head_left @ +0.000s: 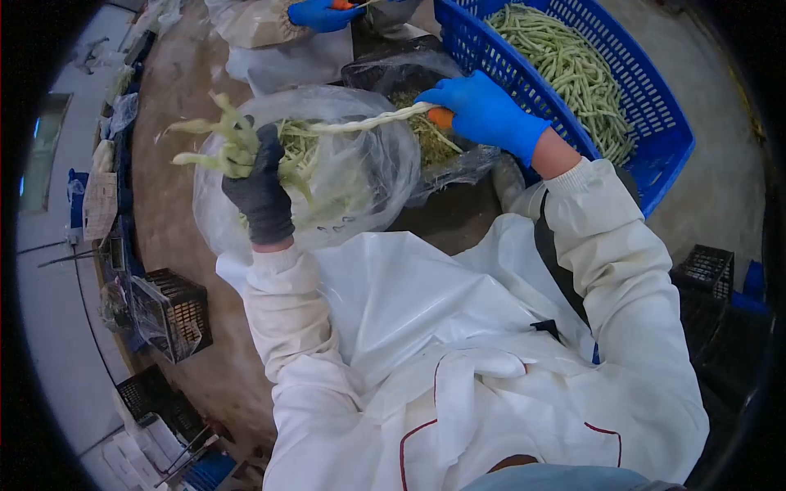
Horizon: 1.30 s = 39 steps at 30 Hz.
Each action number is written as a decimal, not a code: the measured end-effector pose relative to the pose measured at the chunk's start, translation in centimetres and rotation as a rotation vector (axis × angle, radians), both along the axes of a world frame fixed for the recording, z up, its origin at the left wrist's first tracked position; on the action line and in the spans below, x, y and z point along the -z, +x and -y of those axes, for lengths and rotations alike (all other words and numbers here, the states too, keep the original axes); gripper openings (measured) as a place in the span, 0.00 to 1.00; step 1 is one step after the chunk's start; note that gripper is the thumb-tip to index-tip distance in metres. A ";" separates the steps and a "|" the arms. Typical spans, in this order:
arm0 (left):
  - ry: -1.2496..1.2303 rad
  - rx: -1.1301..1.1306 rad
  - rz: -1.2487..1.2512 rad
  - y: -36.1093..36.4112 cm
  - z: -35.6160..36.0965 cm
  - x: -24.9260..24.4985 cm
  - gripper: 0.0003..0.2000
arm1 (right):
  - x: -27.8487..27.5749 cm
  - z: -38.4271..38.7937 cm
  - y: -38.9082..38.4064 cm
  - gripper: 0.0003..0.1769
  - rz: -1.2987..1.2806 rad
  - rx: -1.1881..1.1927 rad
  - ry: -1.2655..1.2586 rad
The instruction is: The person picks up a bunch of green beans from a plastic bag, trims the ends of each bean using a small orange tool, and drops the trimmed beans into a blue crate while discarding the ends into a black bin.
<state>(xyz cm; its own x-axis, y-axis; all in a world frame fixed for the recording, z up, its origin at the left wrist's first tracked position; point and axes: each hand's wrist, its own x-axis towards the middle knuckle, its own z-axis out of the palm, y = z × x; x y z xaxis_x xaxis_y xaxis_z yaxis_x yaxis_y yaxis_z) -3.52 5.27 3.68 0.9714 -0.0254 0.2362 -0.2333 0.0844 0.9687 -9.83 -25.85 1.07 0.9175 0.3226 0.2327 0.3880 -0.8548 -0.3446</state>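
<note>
My left hand (260, 190), in a dark grey glove, grips a bunch of pale green beans (223, 146) held up over a clear plastic bag (360, 164) that has more beans inside. My right hand (485, 112), in a blue glove, holds a small orange-handled tool (440, 118) against one long bean (372, 122) that stretches across toward the bunch. I wear a white coat and a white plastic apron (426, 327).
A blue plastic crate (655, 123) full of green beans (565, 61) stands at the upper right. Another person's blue-gloved hand (321, 14) works at the top. Black crates (176, 311) sit at lower left and another black crate (706, 270) at right.
</note>
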 end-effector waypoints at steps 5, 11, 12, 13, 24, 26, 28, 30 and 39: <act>0.660 0.154 0.118 -3.0 4.8 2.0 0.16 | 0.0 -3.2 -0.1 0.12 -0.009 -0.065 0.062; 0.634 0.191 -0.067 -2.0 6.3 3.5 0.21 | 0.2 -3.9 -0.3 0.13 -0.036 -0.076 0.549; 0.633 0.172 -0.113 -2.0 6.2 2.4 0.19 | 0.1 -3.2 -0.1 0.14 0.000 -0.092 0.495; 0.634 0.152 -0.161 -2.1 6.1 1.8 0.16 | 0.0 -2.4 0.2 0.14 0.033 -0.108 0.443; 0.408 0.182 -0.078 -3.3 6.6 1.6 0.17 | -1.0 -2.5 0.1 0.14 0.163 0.010 0.337; 0.013 0.295 -0.261 -3.5 6.7 1.2 0.16 | -1.3 -3.2 0.5 0.13 -0.135 0.075 1.068; -0.115 0.389 -0.173 -3.6 6.4 2.6 0.15 | -1.4 -3.7 0.6 0.14 -0.309 -0.011 1.239; -0.279 0.450 -0.210 -3.2 5.3 3.6 0.15 | -1.0 -3.8 0.7 0.14 -0.395 -0.018 1.090; -0.776 0.556 0.025 0.0 -3.5 -2.0 0.27 | 9.0 1.2 2.8 0.13 -0.315 0.480 -0.133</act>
<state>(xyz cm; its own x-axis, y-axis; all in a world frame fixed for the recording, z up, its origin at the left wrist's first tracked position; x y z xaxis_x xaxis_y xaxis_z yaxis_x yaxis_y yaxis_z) -3.53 8.81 5.72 0.8618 -0.3094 0.4020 0.0137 0.8063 0.5913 -7.06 -27.07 -7.92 0.9865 -0.1378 -0.0889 -0.1564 -0.9534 -0.2579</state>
